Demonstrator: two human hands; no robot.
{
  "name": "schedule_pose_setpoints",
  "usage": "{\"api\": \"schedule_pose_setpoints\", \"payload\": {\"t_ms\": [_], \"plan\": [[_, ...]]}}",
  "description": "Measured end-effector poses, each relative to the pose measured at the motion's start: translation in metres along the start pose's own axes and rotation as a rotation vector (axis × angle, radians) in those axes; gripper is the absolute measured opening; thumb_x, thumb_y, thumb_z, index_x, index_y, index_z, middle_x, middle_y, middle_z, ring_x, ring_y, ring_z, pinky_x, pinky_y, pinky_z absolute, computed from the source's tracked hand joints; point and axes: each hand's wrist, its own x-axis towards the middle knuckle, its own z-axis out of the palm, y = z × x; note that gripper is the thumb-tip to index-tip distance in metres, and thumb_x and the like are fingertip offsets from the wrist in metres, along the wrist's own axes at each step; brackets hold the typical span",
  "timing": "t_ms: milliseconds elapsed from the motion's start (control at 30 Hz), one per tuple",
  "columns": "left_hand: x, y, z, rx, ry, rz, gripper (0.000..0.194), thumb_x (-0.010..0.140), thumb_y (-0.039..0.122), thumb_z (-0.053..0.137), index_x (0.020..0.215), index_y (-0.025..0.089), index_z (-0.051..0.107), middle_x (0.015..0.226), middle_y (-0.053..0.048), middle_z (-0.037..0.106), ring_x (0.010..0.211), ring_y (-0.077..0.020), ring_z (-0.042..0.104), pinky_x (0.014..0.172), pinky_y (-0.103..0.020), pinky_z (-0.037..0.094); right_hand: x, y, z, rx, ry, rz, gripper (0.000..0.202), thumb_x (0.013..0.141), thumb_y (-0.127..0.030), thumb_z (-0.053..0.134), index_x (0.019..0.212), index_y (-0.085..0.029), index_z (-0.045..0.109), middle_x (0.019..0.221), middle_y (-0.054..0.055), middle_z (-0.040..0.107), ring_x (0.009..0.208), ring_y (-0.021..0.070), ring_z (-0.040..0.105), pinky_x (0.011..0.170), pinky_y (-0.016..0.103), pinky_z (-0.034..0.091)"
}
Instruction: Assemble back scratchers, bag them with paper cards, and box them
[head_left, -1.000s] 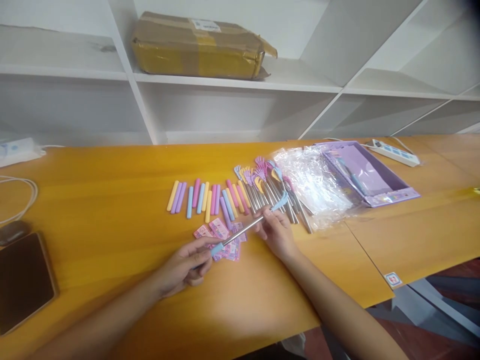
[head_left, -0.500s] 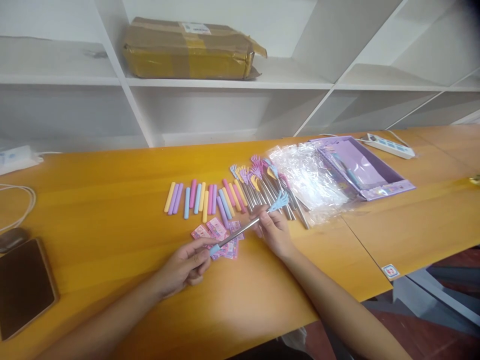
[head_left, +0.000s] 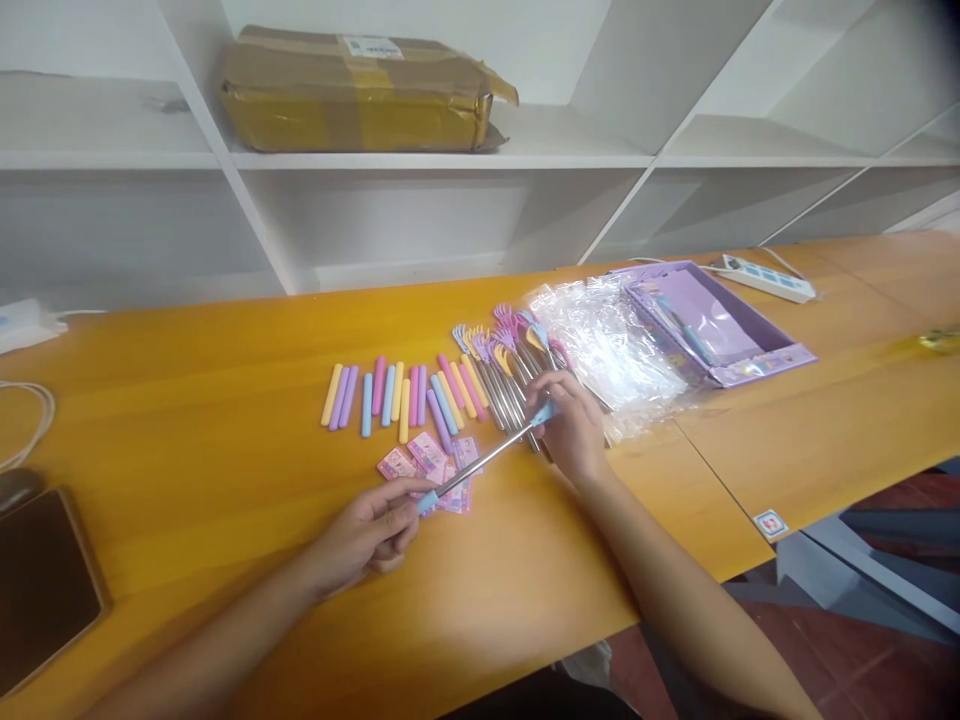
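A back scratcher (head_left: 484, 461) with a metal rod and light blue ends slants between my two hands. My left hand (head_left: 379, 535) is closed on its blue handle end. At the other end, my right hand (head_left: 571, 428) has its fingers wrapped round the blue claw head, covering most of it. Below the rod lie several pink and purple printed cards (head_left: 427, 455). Behind it, pastel handle tubes (head_left: 386, 395) in yellow, purple, blue and pink lie side by side. More back scratchers with metal rods (head_left: 502, 390) are heaped just beyond my right hand.
Clear plastic bags (head_left: 600, 335) lie beside an open purple box (head_left: 750, 345) at the right. A power strip (head_left: 769, 278) sits behind it. A dark tablet-like slab (head_left: 49, 590) is at the left. White shelving with a taped carton (head_left: 360, 95) stands behind the table (head_left: 225, 400).
My right hand has moved from the rod just below the claw head up onto the head, now covering it. My left hand keeps its hold on the handle end. The view has shifted slightly.
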Motion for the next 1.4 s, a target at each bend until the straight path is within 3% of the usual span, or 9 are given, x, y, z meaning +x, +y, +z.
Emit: {"api": "schedule_pose_setpoints", "payload": {"t_ms": [200, 367, 767, 1100, 1400], "plan": [[0.000, -0.002, 0.000, 0.041, -0.013, 0.008, 0.057, 0.093, 0.056, 0.082, 0.133, 0.018, 0.066, 0.070, 0.005, 0.060, 0.046, 0.0004, 0.018, 0.046, -0.020, 0.013, -0.007, 0.002, -0.008, -0.232, -0.073, -0.171, 0.027, 0.104, -0.050, 0.063, 0.100, -0.024, 0.068, 0.077, 0.000, 0.062, 0.060, 0.0144, 0.057, 0.050, 0.026, 0.048], [0.000, -0.005, -0.001, 0.068, -0.019, 0.037, 0.056, 0.093, 0.057, 0.081, 0.129, 0.016, 0.065, 0.073, 0.003, 0.064, 0.043, 0.0013, 0.018, 0.044, -0.019, 0.015, -0.009, 0.000, -0.006, -0.268, -0.058, -0.234, 0.023, 0.106, -0.046, 0.061, 0.100, -0.025, 0.067, 0.075, -0.001, 0.060, 0.057, 0.0133, 0.056, 0.048, 0.026, 0.046], [-0.001, -0.001, 0.003, 0.085, 0.020, 0.049, 0.061, 0.093, 0.059, 0.081, 0.134, 0.018, 0.062, 0.073, 0.005, 0.062, 0.043, 0.0013, 0.018, 0.044, -0.019, 0.015, -0.010, 0.000, -0.003, -0.327, -0.053, -0.233, 0.025, 0.106, -0.048, 0.062, 0.100, -0.024, 0.066, 0.073, -0.002, 0.061, 0.055, 0.0119, 0.056, 0.050, 0.025, 0.047], [-0.001, -0.003, 0.001, 0.099, 0.014, 0.062, 0.056, 0.095, 0.058, 0.078, 0.132, 0.018, 0.063, 0.073, 0.005, 0.061, 0.043, 0.0017, 0.018, 0.043, -0.018, 0.017, -0.013, 0.007, 0.000, -0.254, -0.090, -0.167, 0.022, 0.106, -0.046, 0.064, 0.104, -0.024, 0.064, 0.074, -0.004, 0.059, 0.054, 0.0112, 0.054, 0.049, 0.025, 0.044], [-0.001, -0.004, 0.001, 0.106, 0.018, 0.066, 0.055, 0.096, 0.057, 0.077, 0.131, 0.018, 0.062, 0.073, 0.005, 0.061, 0.043, 0.0015, 0.019, 0.043, -0.017, 0.017, -0.019, 0.007, 0.006, -0.343, -0.152, -0.169, 0.030, 0.106, -0.053, 0.062, 0.105, -0.024, 0.064, 0.073, -0.003, 0.060, 0.055, 0.0120, 0.055, 0.053, 0.027, 0.042]]}}
